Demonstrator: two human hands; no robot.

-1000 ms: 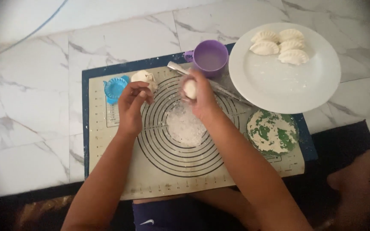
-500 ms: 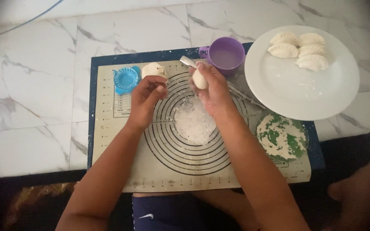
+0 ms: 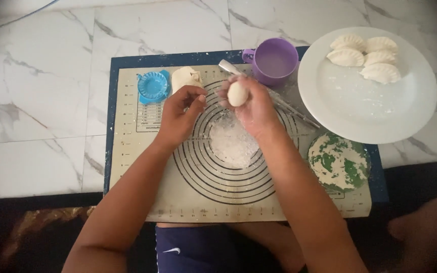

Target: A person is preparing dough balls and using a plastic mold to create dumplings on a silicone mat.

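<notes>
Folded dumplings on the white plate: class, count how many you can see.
4, all on the white plate's far side: dumplings at and. None seems hidden.

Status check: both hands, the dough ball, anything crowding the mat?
Right hand gripping small white dough ball. Left hand curled, empty, beside larger dough lump. Purple plastic cup and metal tongs close behind right hand.

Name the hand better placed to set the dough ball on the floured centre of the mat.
Right hand: its fingers already hold the dough ball just above the flour patch; the left hand holds none.
</notes>
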